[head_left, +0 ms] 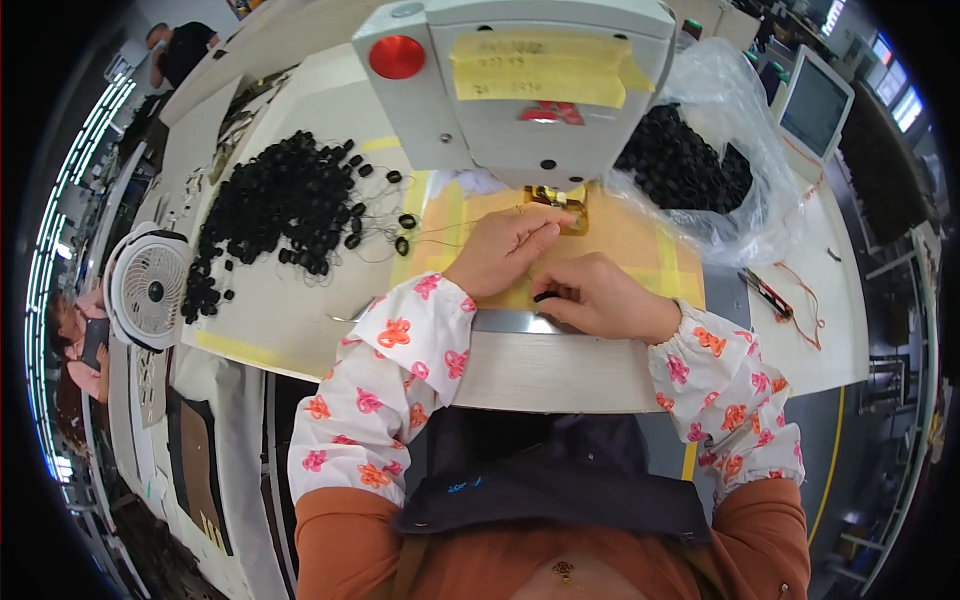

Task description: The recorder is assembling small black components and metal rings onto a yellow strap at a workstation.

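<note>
My left hand (pixel 505 250) reaches up to the needle area (pixel 560 205) of a pale grey sewing machine (pixel 430 120). Its fingers are pressed together at the tips; whatever they pinch is hidden. Lower and to the right, my right hand (pixel 608 297) pinches a small black fabric loop (pixel 546 296) between thumb and fingers, above the machine's front edge. To the left lies a large heap of small black loops (pixel 285 200), some joined by thin threads that run toward the needle. Both forearms wear white sleeves with a floral print.
A clear plastic bag (pixel 735 225) of black pieces stands right of the machine. Red-handled thread snips (pixel 768 293) and an orange cord (pixel 815 325) lie at the right. A white fan (pixel 150 290) sits at the left edge. Two other people are farther off at left.
</note>
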Tool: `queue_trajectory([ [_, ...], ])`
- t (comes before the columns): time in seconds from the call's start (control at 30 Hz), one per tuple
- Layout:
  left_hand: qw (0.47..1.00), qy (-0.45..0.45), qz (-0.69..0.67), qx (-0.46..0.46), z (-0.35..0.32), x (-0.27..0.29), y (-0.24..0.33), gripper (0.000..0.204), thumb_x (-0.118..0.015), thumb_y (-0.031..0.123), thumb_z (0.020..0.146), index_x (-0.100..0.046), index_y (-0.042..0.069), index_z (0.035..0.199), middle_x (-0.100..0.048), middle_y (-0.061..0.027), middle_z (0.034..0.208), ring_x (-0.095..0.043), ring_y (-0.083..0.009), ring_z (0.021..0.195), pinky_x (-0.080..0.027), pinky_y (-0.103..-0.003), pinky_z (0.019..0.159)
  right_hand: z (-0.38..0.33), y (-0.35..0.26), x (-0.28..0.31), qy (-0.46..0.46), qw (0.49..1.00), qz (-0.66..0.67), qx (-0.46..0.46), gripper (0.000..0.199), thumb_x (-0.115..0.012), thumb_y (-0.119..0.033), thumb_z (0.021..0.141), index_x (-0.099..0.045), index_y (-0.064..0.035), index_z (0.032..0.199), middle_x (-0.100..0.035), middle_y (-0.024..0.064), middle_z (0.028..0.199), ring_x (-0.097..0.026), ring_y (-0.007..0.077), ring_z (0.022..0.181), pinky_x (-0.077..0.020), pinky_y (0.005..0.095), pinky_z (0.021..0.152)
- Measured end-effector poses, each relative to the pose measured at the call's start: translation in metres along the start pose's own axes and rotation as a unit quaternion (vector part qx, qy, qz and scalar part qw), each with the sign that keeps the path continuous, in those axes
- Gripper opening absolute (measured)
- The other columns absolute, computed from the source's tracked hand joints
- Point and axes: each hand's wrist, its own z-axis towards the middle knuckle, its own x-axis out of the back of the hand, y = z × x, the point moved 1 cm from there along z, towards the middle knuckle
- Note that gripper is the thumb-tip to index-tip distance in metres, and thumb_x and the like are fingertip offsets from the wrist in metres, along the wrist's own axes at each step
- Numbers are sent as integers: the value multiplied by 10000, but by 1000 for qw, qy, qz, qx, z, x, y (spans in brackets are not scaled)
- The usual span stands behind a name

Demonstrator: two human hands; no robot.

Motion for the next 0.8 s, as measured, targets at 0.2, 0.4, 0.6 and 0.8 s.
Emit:
queue_trajectory([
  [0.2, 975, -82, 156, 136, 0, 10, -5, 187, -548, 241, 829, -619, 86, 905, -598, -72, 635, -563, -202, 541, -421, -294, 513, 18, 29, 27, 3, 975, 167, -146, 116, -556, -79, 833, -535, 5, 910, -579, 35, 682, -522, 80, 555, -423, 196, 491],
  [0.4, 979, -82, 68, 175, 0, 5, 1, 161, -623, 183, 772, -620, 95, 907, -539, -49, 561, -489, -135, 479, -381, -265, 477, 23, 38, 35, 19, 967, 175, -186, 144, -548, -111, 851, -477, -3, 916, -585, 53, 678, -530, 73, 531, -415, 199, 448],
  [0.6, 973, -72, 144, 165, 6, 7, 4, 172, -625, 163, 759, -625, 76, 908, -565, -48, 580, -506, -131, 490, -389, -261, 483, 23, 40, 19, 137, 985, 12, -101, 155, -595, -97, 805, -513, 15, 873, -590, 78, 664, -542, 120, 526, -435, 234, 475],
  [0.8, 956, -65, 196, 207, 18, 1, 4, 204, -598, 225, 766, -640, 56, 874, -635, -77, 676, -598, -173, 576, -432, -275, 528, 22, 54, 17, 267, 952, -145, 40, 121, -634, -64, 744, -568, 34, 769, -591, 121, 675, -562, 188, 569, -451, 274, 532],
])
